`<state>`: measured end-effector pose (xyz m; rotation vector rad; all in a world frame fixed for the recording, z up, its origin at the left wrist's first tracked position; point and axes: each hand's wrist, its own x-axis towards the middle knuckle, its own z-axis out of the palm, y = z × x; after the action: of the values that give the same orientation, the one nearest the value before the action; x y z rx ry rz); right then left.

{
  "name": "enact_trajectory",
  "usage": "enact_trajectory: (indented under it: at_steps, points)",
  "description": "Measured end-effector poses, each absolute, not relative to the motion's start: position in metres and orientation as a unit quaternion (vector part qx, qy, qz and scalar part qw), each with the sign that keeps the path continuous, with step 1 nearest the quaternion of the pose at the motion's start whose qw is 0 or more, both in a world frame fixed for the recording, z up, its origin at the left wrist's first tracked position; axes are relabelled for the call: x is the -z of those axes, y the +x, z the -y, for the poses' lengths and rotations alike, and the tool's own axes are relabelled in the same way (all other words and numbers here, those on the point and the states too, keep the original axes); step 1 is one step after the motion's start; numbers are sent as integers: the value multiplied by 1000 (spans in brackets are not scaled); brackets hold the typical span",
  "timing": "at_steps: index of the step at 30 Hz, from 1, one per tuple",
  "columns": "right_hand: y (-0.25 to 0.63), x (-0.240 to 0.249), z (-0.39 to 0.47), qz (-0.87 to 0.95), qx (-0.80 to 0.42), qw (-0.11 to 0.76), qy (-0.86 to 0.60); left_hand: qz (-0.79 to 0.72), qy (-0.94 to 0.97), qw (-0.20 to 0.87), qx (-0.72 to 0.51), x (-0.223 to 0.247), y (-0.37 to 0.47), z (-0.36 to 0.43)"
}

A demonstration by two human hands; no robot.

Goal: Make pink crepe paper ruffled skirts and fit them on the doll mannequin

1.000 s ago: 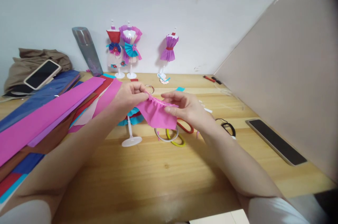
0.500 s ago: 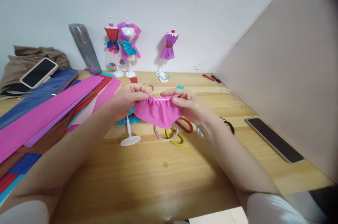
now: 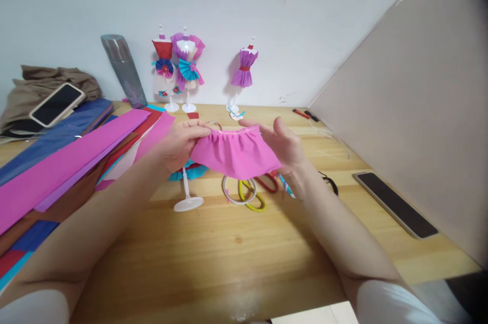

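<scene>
A gathered pink skirt piece hangs in the air above the table, its pleated top edge up and its wider edge down. My left hand pinches its upper left corner between thumb and fingers. Behind its right end is my right hand, fingers spread and thumb raised, not gripping it. Below the piece lie a silver ring, yellow scissor handles and red handles. A small white mannequin stand with teal and red fabric is partly hidden behind my left hand.
Folded coloured sheets cover the left side, near a phone and a grey bottle. Dressed mini mannequins stand along the wall. A long dark-topped slab lies at right beside the partition.
My right hand has let go of the pink piece's top edge and opened, shifting slightly right. The piece's right side now spreads wider, while my left hand keeps its pinch.
</scene>
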<state>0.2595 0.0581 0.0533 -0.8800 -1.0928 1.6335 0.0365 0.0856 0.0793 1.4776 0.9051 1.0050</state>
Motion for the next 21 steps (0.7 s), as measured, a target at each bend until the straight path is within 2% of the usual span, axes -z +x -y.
enact_trajectory:
  at_steps: [3, 6, 14, 21]
  points:
    - [257, -51, -59, 459, -641, 484, -380, -371, 526, 621, -448, -73, 38, -88]
    - [254, -46, -60, 445, -626, 495, -405, -378, 502, 631, -455, -66, 40, -88]
    - [260, -42, -66, 415, -636, 506, -408, -352, 524, 683, -367, -64, 41, -83]
    - [268, -47, -61, 504, -629, 438, -397, -343, 528, 702, -332, -57, 41, -83]
